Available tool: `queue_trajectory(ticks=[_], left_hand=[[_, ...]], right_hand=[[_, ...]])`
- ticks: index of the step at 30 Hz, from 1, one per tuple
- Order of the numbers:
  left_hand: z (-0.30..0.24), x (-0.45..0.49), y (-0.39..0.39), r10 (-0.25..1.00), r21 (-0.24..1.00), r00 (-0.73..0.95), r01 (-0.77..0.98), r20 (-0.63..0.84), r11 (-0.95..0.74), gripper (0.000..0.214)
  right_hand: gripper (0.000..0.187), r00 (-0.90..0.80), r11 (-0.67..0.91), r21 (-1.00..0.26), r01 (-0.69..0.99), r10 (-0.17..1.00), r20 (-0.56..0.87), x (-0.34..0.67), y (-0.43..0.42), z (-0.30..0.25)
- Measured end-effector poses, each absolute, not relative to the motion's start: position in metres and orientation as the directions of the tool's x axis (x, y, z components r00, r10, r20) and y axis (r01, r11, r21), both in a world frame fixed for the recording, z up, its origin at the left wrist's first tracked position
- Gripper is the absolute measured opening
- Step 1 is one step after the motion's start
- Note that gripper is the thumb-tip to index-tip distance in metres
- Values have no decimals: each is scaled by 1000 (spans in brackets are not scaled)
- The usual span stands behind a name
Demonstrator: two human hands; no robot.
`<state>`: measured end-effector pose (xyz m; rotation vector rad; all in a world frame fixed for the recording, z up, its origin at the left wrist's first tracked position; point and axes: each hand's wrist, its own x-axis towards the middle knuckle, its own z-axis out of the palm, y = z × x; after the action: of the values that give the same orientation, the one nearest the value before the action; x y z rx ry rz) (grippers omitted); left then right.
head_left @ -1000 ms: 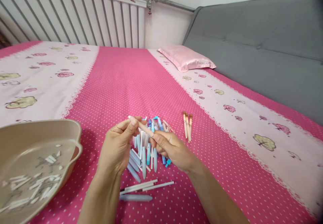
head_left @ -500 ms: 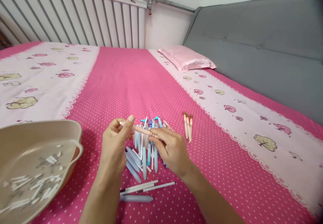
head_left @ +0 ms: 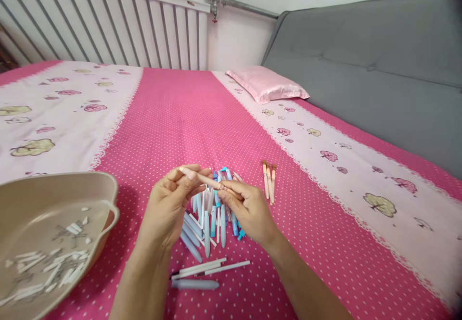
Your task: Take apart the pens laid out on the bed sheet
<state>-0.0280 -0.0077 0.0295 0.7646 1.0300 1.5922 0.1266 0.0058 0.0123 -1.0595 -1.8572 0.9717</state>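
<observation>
A pale pink pen [head_left: 208, 181] is held aslant between my two hands, above a heap of pen parts. My left hand [head_left: 164, 204] has its thumb and fingers on the upper-left end, with the fingertips spread behind. At the other end, near a small printed pattern, my right hand [head_left: 254, 211] pinches the pen; its tip there is hidden by the fingers. Beneath lie light-blue pen barrels [head_left: 207, 233], blue pieces and white refills [head_left: 227, 267]. Three finished-looking pink pens with brown tops [head_left: 268, 180] rest side by side to the right.
A beige basin [head_left: 111, 195] holding small white pieces and springs stands at the left. The bed has a pink dotted cover [head_left: 173, 113]. Farther back are a pink pillow [head_left: 267, 83], a grey headboard [head_left: 371, 60] and a white radiator [head_left: 137, 26].
The pen has shifted slightly right and tilts more steeply. My left thumb has come down along it and the left fingers have spread out behind. My right hand has moved slightly right.
</observation>
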Motion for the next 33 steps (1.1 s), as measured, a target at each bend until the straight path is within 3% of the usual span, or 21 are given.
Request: queue_trajectory(ticks=[3,9,11,14,17,20,24,33], left_hand=[[26,-27,-6,922,908,-375,-412,-98,-71,27],[27,-31,-5,795,917,-596,-368,-108,-151,39],[27,-36,-4,767,917,-631,-364,-115,-163,42],[26,-41,-3,756,931,-648,-325,-93,-164,39],[26,-45,-3,686,952,-728,-224,-21,-208,34],[27,-46,-3,581,956,-810,-104,78,-273,28],[29,-45,-5,482,953,-858,29,179,-301,23],[30,-31,-14,574,915,-723,213,384,-343,18]], right_hand=[[31,-336,450,-787,422,884,325,127,4,13],[35,-359,576,-533,619,812,460,129,1,12],[34,-356,584,-500,640,802,480,131,1,13],[32,-357,554,-546,628,829,431,134,3,16],[27,-381,463,-576,673,885,266,138,6,19],[26,-394,399,-523,753,910,127,144,10,21],[31,-397,377,-463,802,916,58,154,11,24],[38,-444,384,-593,707,895,50,143,6,22]])
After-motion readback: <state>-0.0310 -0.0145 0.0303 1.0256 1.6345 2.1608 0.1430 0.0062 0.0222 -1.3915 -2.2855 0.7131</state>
